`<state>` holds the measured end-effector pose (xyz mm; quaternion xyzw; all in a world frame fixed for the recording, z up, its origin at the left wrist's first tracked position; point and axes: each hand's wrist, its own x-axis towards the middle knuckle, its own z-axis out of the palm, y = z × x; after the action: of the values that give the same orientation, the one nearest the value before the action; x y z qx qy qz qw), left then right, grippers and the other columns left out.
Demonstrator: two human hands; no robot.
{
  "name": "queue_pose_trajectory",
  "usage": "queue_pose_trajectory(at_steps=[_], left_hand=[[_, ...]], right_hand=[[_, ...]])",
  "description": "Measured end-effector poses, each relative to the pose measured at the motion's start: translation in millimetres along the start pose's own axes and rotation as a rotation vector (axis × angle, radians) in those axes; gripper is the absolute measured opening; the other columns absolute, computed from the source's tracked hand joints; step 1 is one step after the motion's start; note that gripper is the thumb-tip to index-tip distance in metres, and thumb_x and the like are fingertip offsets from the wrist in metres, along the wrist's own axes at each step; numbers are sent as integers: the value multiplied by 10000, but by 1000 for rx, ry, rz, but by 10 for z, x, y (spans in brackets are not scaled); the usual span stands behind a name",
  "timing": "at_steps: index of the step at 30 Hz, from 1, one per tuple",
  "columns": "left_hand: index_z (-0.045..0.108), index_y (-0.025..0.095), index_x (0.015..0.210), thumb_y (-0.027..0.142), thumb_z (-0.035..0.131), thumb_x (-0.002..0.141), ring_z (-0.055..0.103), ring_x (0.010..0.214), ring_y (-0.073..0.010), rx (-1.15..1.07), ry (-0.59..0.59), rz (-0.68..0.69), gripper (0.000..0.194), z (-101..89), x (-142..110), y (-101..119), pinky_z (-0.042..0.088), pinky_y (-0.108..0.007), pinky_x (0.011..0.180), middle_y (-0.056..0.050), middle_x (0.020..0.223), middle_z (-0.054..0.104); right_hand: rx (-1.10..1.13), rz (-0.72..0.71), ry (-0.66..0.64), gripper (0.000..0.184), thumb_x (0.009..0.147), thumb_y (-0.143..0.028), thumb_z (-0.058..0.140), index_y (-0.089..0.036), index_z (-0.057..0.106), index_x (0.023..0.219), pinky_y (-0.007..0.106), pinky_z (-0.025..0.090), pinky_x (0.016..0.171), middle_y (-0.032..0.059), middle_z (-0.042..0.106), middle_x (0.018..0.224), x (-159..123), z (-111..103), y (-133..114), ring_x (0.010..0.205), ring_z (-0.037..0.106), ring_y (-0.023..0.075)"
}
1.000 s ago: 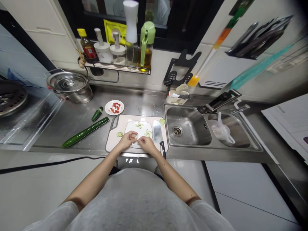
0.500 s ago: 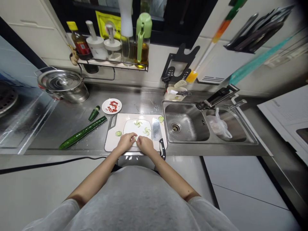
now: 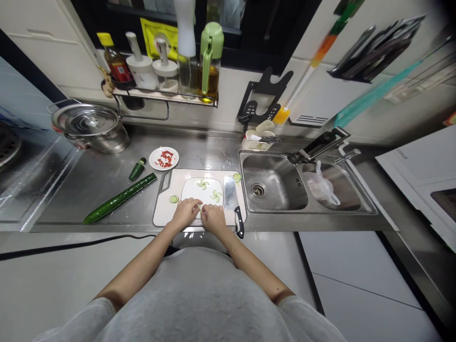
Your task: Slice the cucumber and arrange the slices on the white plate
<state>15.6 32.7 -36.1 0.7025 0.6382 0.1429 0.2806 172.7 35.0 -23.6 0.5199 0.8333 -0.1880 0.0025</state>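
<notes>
My left hand (image 3: 185, 212) and my right hand (image 3: 214, 218) meet over the near edge of a white plate (image 3: 190, 186). Both have their fingers pinched together at a small pale-green cucumber slice (image 3: 200, 207), which the fingertips partly cover. Thin cucumber slices form two pinwheels on the plate, one at the back (image 3: 203, 184) and one at the right (image 3: 215, 195). Under the plate is a pale cutting board (image 3: 163, 209). A cleaver (image 3: 231, 192) with a black handle lies along the board's right side. More cucumber slices (image 3: 173, 199) rest to the plate's left.
Left of the board lie a long cucumber (image 3: 120, 198) and a short cut cucumber piece (image 3: 137, 169). A small dish (image 3: 152, 160) holds chopped red bits. A steel pot (image 3: 116, 139) stands farther back, and a double sink (image 3: 272, 209) is at the right.
My right hand has turned slightly, its knuckles now more over the plate. The fingertips stay close together at the cucumber slice. The whole view has shifted slightly.
</notes>
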Motion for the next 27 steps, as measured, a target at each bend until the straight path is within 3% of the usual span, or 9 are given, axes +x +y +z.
queue_pose_trajectory(at_steps=[7, 20, 27], left_hand=[[637, 246, 1167, 272, 527, 874, 582, 999, -229, -1, 11, -1, 315, 3, -24, -6, 376, -378, 907, -56, 1005, 645], [686, 250, 1083, 296, 534, 886, 572, 1033, -232, 28, 9, 5, 254, 46, -13, -34, 376, -368, 916, -64, 1023, 633], [685, 243, 1083, 285, 527, 873, 589, 1002, -231, 12, 13, 13, 267, 33, -11, -26, 381, -381, 925, -62, 1020, 652]], right_hand=[[-61, 8, 11, 248, 953, -285, 399, -167, 605, 1024, 332, 263, 778, 89, 647, 949, -32, 9, -30, 910, 527, 224], [-110, -13, 53, 269, 968, -298, 398, -174, 622, 1050, 328, 257, 780, 91, 633, 942, -60, 89, -21, 920, 507, 224], [-15, 21, 107, 259, 970, -314, 412, -188, 629, 1037, 310, 286, 802, 74, 652, 962, -128, 5, 18, 920, 528, 206]])
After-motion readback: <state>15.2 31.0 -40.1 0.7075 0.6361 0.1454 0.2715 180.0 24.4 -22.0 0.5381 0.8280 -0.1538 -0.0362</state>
